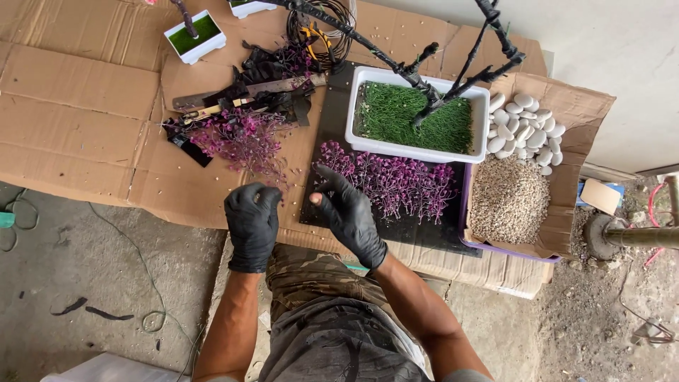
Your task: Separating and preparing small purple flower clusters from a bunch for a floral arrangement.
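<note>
Cardboard sheets [78, 106] cover the floor in front of you and carry everything; you sit at their near edge, knees under the view.

Black mat [332, 127] lies on the cardboard straight ahead. On its far half sits a white tray [417, 152] of green turf with a dark bare-branched tree [453, 88] wired into it, branches reaching up and away from you.

Right of the tray, an open cardboard box [573, 120] holds white pebbles [525, 129] at the far end and fine gravel [508, 199] at the near end.

Key relation: the row of purple sprigs [392, 180] lies on the mat between you and the tray, long axis running left to right, parallel to the tray's near edge. It sits just ahead and right of your right hand [348, 213], so that hand is clearly nearer. A second purple pile [244, 141] lies ahead of your left hand [252, 225], mixed with black scraps and a long blade [247, 90].

Both hands are gloved in black, held apart above the cardboard edge. Left is curled into a loose fist; whether it grips anything, I cannot tell. Right is half open, fingers bent, thumb tip exposed, nothing visibly held.
</note>
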